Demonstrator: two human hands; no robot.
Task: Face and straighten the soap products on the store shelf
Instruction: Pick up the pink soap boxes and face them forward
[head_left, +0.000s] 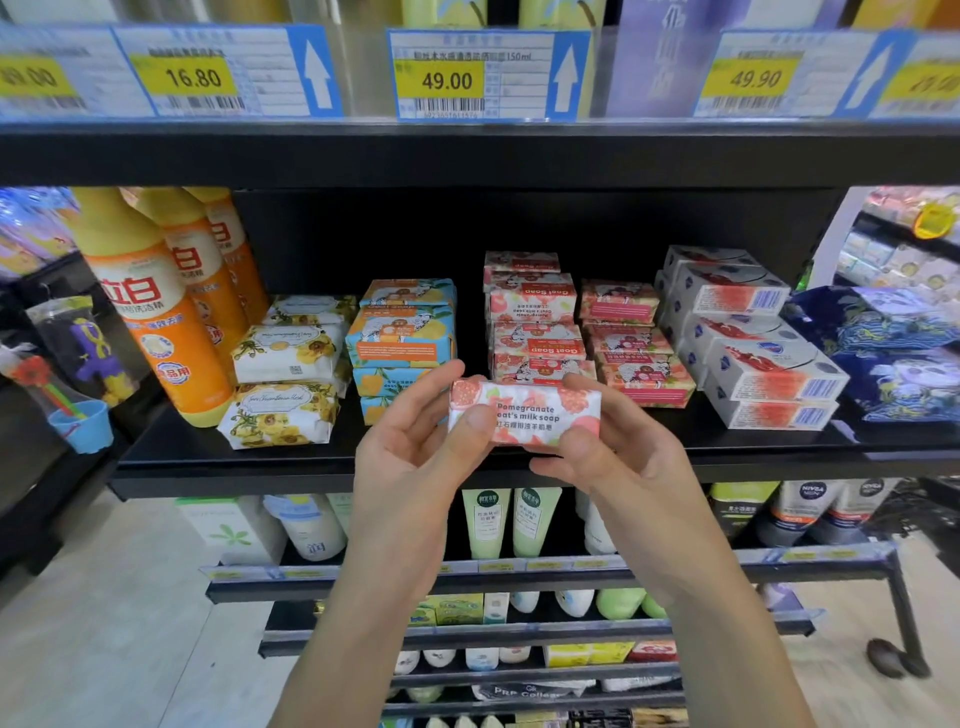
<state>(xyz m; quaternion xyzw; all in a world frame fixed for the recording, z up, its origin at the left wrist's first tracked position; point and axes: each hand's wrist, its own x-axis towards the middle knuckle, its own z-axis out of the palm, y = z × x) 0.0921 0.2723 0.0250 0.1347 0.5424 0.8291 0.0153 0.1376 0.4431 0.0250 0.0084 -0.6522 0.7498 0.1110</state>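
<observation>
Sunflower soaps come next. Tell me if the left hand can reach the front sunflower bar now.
Probably yes: the front sunflower bar lies near the shelf edge, nothing before it. But the left hand and right hand both grip the pomegranate soap, so it must let go first.

pink pomegranate soap bar (524, 410), label facing out, level, before shelf (467, 462)

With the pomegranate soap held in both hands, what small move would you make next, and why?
Probably set the pomegranate soap, gripped by the left hand and right hand with its label upright, onto the pink stack right behind it, label outward; it matches those boxes, and two there read upside down.
</observation>
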